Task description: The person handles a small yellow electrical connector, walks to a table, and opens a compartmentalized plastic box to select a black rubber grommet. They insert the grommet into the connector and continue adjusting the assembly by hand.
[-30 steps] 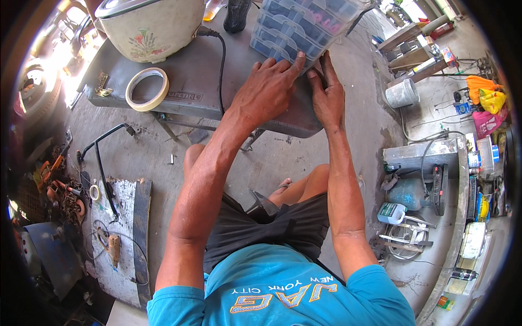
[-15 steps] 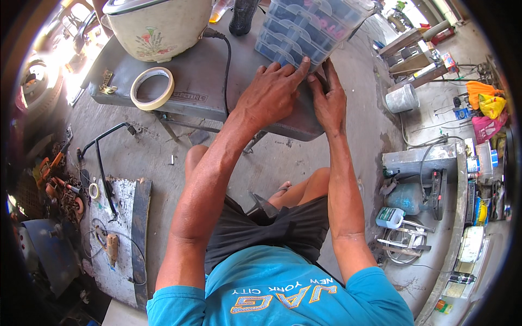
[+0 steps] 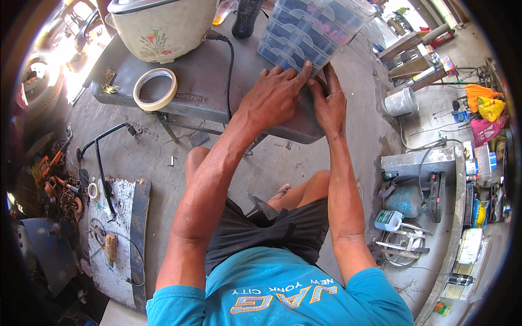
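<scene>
Clear, shiny plastic on the drawer case here, and the counter shows a smooth, low-sheen top! The tape roll looks papery, the floor rough, the shirt matt cloth.

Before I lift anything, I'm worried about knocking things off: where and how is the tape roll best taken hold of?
Probably pinch the tape roll by its near rim, coming from the front with the left hand, the nearer one: thumb outside, fingers inside the hole. It lies flat, hole upward, near rim at the table's front edge; the black cord runs to its right.
</scene>
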Motion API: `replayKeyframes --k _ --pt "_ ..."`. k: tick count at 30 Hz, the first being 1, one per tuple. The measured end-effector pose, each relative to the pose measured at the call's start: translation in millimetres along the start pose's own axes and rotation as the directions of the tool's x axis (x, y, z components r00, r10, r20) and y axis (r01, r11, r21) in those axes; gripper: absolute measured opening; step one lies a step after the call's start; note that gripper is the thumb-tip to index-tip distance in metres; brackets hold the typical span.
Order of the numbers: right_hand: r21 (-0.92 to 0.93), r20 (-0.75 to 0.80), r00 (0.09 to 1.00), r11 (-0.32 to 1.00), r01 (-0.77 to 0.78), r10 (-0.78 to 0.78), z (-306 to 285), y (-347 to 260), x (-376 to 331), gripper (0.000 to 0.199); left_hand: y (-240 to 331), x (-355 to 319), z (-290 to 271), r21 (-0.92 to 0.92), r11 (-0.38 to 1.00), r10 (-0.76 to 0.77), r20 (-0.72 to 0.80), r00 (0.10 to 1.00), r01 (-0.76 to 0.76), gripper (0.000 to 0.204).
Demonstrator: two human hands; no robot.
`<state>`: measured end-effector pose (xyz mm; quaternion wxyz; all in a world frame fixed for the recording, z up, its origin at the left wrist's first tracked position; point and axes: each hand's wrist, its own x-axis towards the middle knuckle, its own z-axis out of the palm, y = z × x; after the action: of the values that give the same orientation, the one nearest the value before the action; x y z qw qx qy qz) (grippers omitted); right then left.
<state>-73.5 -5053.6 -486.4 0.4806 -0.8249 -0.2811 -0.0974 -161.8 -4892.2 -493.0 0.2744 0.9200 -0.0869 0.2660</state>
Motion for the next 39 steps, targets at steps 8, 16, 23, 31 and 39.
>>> replayKeyframes --k 8,16,23,31,39 --pt "0.025 0.000 1.000 1.000 -0.001 0.001 0.3 -0.2 -0.6 0.065 2.4 -1.0 -2.5 -0.006 1.000 0.011 -0.027 1.000 -0.011 0.066" --pt "0.012 -0.004 1.000 1.000 0.002 -0.002 0.0 1.9 -0.4 0.064 1.3 -0.6 -0.3 -0.053 0.999 -0.009 -0.013 1.000 0.009 0.073" --pt "-0.010 -0.024 1.000 1.000 -0.015 0.014 0.2 4.2 -1.4 0.063 1.0 -1.2 -1.1 -0.064 0.998 0.018 -0.033 0.999 -0.020 0.072" --pt "0.027 -0.042 0.998 0.999 -0.035 0.036 -0.2 -10.2 -4.7 0.058 2.1 -0.9 -3.2 -0.056 0.998 0.019 -0.019 1.000 -0.020 0.074" --pt "0.030 -0.071 0.997 0.999 -0.020 0.022 0.0 -3.7 -4.4 0.055 1.4 0.7 -4.1 -0.040 0.998 0.038 -0.015 0.999 -0.039 0.076"
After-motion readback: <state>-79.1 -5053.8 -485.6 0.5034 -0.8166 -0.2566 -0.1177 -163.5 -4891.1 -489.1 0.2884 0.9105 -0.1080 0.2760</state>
